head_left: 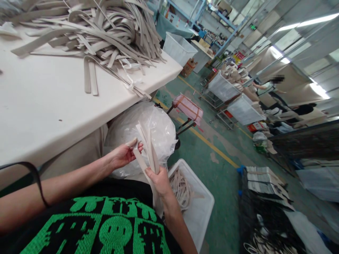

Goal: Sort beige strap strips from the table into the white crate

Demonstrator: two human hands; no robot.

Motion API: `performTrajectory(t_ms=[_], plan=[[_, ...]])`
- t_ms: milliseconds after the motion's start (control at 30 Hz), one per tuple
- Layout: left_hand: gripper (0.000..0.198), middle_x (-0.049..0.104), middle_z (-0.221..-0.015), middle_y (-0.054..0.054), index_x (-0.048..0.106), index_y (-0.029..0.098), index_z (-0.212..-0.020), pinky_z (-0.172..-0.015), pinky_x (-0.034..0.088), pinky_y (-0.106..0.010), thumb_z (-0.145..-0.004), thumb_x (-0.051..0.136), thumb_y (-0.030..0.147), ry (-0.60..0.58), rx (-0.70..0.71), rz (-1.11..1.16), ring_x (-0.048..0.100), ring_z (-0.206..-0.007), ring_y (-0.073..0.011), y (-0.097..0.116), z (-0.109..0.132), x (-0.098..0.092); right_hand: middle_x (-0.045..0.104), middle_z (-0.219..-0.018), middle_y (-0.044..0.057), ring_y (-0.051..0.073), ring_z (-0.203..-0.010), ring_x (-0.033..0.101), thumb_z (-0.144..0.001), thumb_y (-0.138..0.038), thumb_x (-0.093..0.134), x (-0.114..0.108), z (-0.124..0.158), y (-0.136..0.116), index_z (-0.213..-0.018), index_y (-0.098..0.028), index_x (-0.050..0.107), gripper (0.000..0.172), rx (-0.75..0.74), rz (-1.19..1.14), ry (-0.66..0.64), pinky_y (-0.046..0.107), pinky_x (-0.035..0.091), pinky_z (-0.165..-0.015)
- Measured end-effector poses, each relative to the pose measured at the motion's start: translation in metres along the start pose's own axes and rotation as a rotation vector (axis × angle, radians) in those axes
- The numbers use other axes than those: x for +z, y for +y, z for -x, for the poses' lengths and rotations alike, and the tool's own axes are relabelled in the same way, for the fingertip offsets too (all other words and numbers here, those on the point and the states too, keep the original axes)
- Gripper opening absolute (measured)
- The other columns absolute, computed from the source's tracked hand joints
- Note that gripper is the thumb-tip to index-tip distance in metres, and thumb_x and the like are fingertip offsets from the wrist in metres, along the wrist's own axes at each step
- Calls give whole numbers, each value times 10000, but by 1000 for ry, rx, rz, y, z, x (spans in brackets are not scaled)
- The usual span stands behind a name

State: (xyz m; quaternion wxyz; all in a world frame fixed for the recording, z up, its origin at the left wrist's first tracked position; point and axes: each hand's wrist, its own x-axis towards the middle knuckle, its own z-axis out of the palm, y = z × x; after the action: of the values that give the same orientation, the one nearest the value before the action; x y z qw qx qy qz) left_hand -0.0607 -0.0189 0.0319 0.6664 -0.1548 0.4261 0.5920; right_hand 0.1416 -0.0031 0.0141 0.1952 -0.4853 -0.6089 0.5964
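Strips (149, 150) of beige material stand upright between both hands, low in front of the person's chest. The right hand (159, 181) is closed around their lower ends, and the strips fan upward from it. The left hand (124, 155) is on their left side and pinches one strip near its upper end between thumb and fingers. Behind the strips sits a clear bag (161, 123). Just right of the right hand stands a white bin (202, 211) with more strips inside. A big pile (106, 31) lies on the table (53, 113).
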Motion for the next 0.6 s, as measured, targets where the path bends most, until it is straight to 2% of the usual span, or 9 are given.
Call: performTrajectory(t_ms=[167,333,467,533,600], plan=[[242,762,-745,-39,703,122,-827,-591,598,-211,-1006,541,132,5,20,-61,729,-623,-118,-7,-4,-9,594,-612,-6,140,-592,513,-726,-371,737,0,1,7,-696,-152,669,232,-22,31,42,252,438,-575],[191,769,-751,-52,727,129,-818,-628,587,-215,-967,607,122,-42,-19,-174,723,-644,-125,-33,-11,-17,660,-656,19,167,-614,582,-744,-372,735,8,1,10,-744,-145,713,228,-31,16,109,270,475,-605],[119,773,-763,-62,743,138,-809,-631,576,-215,-916,692,152,-101,-92,-260,712,-645,-133,-49,-15,-8,756,-856,68,217,-768,679,-784,-414,722,7,0,9,-967,-132,774,341,-61,-57,143,317,533,-757],[157,758,-723,-59,737,133,-754,-620,568,-207,-906,703,153,-146,-64,-300,695,-621,-128,-45,-15,1,764,-896,75,221,-792,683,-791,-422,725,0,8,9,-1006,-127,773,368,-68,-79,140,319,538,-768],[198,746,-694,-51,734,129,-724,-610,564,-202,-915,686,146,-167,2,-319,680,-601,-120,-35,-16,11,752,-842,68,212,-752,665,-791,-420,730,-8,21,10,-956,-115,769,350,-65,-48,147,302,534,-713]])
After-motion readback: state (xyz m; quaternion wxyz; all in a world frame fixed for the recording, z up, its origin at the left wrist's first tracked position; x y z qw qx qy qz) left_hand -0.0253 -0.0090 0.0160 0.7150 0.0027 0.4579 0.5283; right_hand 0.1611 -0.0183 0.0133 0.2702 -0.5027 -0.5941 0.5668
